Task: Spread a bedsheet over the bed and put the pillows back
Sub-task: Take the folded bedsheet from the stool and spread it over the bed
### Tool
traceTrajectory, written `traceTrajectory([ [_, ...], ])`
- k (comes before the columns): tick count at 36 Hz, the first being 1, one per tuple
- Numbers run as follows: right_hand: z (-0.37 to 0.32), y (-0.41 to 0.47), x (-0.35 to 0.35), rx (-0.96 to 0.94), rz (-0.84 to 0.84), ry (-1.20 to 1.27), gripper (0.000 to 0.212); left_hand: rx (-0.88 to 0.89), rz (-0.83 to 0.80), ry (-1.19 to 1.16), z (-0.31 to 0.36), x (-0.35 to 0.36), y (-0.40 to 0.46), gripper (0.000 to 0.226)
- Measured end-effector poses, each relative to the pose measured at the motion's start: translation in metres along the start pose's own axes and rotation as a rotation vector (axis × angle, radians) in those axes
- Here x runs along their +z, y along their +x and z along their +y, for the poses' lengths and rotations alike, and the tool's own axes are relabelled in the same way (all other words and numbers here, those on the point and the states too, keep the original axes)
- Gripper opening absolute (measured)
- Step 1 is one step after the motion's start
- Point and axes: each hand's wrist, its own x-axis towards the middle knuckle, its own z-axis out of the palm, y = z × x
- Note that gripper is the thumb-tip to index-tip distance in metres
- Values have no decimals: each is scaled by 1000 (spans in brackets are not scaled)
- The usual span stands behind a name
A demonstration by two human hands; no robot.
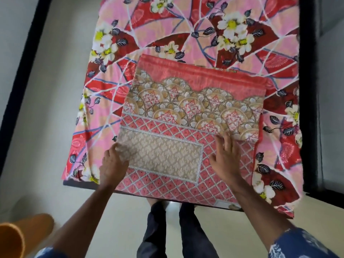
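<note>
A folded bedsheet [186, 112], coral with gold scallops and a beige panel, lies at the near end of the bed. Under it the bed [186, 30] wears a pink and red floral sheet. My left hand [112, 164] pinches the folded sheet's near left corner, fingers curled on the fabric. On the sheet's right half rests my right hand [226, 159], flat with its fingers spread. No pillow is in view.
A black frame [307, 90] runs along the bed's right side. A dark strip [18, 94] borders the pale floor on the left. An orange cylinder [16, 237] lies at the bottom left. My legs [175, 231] stand at the bed's foot.
</note>
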Motion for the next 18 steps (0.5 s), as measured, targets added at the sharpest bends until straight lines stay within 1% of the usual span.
traceTrajectory([
  [3, -15, -10, 12, -84, -59, -43, 79, 4, 39, -16, -1, -6, -2, 64],
  [6, -32, -25, 29, -184, -134, -87, 83, 76, 122, -23, -10, -6, -4, 47],
  [7, -39, -30, 34, -205, -134, -94, 85, 77, 139, -43, -13, -6, -5, 41],
  [10, -64, -41, 43, -225, -103, -93, 82, -36, 67, -85, -16, -8, -7, 28],
  [11, -72, -41, 43, -228, -105, -85, 81, -42, 29, -70, -19, -8, -7, 23],
  [13, -90, -40, 41, -233, -144, -50, 77, -1, -22, -56, -28, -7, -8, 13],
  [15, -108, -36, 37, -246, -172, -3, 73, 42, -7, -76, -37, -8, -9, 11],
  [17, -127, -32, 30, -302, -183, 59, 70, 90, 5, -121, -42, -12, -13, 10],
  [18, -137, -29, 25, -341, -195, 93, 67, 145, 2, -136, -43, -14, -16, 10],
])
